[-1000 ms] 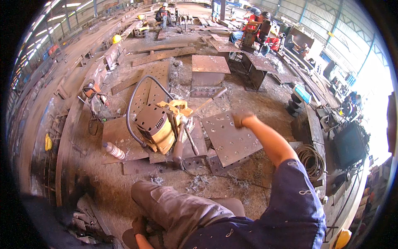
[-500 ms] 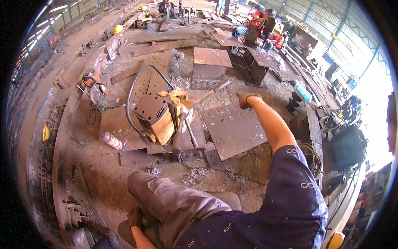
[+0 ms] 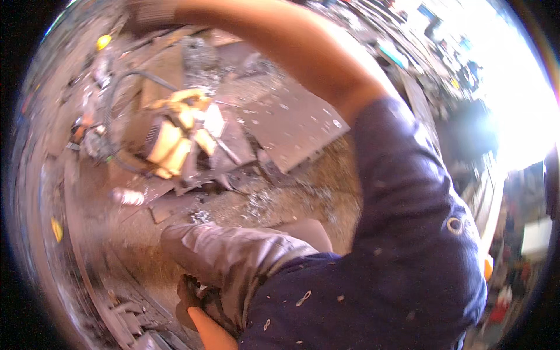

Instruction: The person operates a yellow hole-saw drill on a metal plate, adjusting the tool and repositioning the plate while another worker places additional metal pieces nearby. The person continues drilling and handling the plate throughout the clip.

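My right arm stretches up and across the top of the view. My right hand, in a dark glove, is at the upper left, smeared by motion, so its fingers cannot be read. Low beside my thigh is my left hand, also in a dark glove; its fingers are mostly hidden. A yellow drilling machine with a dark curved hose stands on steel plates left of centre. To its right lies a flat steel plate with rows of holes.
A pale ribbed bottle is left of the machine. An orange power tool lies farther left among cables. Metal shavings litter the floor in front of the plates. A yellow helmet is at the far left.
My right hand has left the far edge of the holed plate and swung up and left, past the machine. The view has shifted and blurred. My left hand stays by my thigh.
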